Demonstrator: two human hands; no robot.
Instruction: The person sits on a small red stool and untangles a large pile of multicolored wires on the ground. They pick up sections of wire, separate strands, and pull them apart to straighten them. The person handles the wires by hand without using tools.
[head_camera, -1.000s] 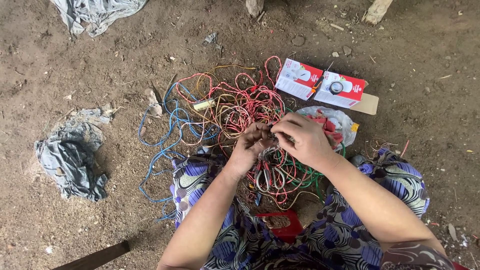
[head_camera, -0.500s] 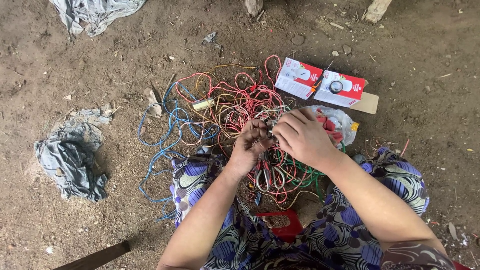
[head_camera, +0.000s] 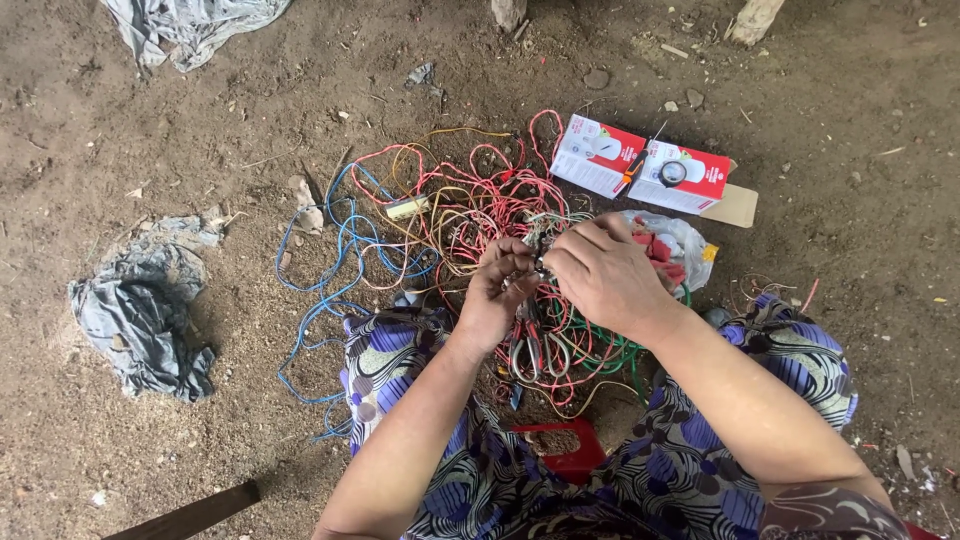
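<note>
A tangled heap of thin wires, red, blue, yellow and green, lies on the dirt floor in front of my knees. Both my hands meet above its near side. My left hand pinches a few strands of the wires, fingers curled. My right hand is closed on the same small bunch from the right; what sits between the fingertips is hidden. Below the hands hang red and green loops and the handles of a small tool. My patterned skirt covers my legs.
Two red and white boxes lie on a cardboard piece at the back right, with a clear plastic bag of red bits beside them. Grey crumpled cloth lies left. More cloth is top left. A red plastic stool shows between my legs.
My hands stay together over the wires; the fingers have shifted slightly as they work the strands. Nothing else has moved.
</note>
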